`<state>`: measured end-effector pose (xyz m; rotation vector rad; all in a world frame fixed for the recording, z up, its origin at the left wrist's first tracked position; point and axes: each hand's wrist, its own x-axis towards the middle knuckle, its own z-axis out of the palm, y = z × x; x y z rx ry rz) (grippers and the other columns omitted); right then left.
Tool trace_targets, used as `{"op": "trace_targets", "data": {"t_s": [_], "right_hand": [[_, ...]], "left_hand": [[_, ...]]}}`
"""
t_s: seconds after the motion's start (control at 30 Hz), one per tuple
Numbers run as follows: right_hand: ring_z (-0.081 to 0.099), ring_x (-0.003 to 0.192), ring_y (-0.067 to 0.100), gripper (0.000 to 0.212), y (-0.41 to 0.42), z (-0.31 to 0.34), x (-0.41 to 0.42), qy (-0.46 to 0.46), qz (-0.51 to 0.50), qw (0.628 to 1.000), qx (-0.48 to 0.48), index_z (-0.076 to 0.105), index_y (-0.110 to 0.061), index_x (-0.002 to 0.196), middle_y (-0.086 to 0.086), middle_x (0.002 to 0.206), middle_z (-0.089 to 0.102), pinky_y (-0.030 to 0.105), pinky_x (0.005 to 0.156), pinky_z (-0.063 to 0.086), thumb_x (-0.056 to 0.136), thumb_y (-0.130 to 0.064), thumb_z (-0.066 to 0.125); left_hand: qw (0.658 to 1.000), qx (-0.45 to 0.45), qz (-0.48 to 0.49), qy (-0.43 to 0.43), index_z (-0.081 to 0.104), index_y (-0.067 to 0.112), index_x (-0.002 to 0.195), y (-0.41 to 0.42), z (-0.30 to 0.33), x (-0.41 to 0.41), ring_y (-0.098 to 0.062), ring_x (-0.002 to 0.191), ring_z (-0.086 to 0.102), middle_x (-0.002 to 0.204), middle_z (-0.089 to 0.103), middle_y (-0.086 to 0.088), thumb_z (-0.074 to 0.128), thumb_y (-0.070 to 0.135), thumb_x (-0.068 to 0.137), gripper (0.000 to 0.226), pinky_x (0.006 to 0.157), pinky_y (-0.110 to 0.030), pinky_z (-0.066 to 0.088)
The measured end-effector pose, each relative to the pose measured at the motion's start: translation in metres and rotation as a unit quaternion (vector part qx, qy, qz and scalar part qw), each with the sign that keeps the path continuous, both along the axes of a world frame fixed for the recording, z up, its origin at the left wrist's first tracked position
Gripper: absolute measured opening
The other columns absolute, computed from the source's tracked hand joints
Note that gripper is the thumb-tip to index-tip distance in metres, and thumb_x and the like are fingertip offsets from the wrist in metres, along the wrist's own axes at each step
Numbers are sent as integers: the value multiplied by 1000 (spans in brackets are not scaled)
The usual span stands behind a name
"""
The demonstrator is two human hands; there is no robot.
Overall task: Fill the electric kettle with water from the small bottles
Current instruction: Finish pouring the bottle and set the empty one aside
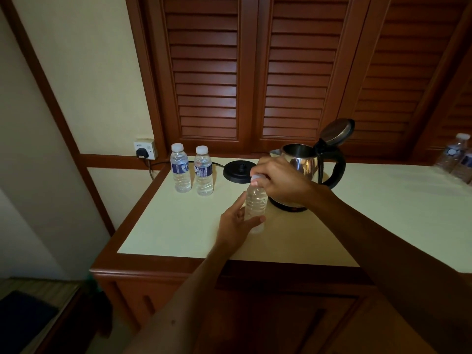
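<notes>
— Both hands were on one small bottle (255, 200) near the counter (383, 200) middle: our left hand (236, 226) curled round its body to steady it, our right hand (277, 178) pinching the cap (256, 178), likely to unscrew it.

— And the kettle (306, 159)?

— Just behind, off its base (238, 171), lid (337, 131) up for pouring. We kept two capped bottles (191, 169) by the back-left corner.
</notes>
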<state>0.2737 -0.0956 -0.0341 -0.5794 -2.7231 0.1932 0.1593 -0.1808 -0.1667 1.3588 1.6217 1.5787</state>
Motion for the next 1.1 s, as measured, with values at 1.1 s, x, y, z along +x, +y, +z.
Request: {"op": "trace_targets", "data": {"t_s": [1.1], "right_hand": [[52, 115, 13, 45, 5, 3, 8, 18, 50, 998, -24, 65, -10, 119, 3, 121, 63, 0, 84, 30, 83, 11, 47]], "left_hand": [[1000, 3, -16, 2, 38, 47, 134, 3, -1, -2, -13, 117, 64, 134, 63, 0, 74, 14, 87, 68, 98, -31, 53]]}}
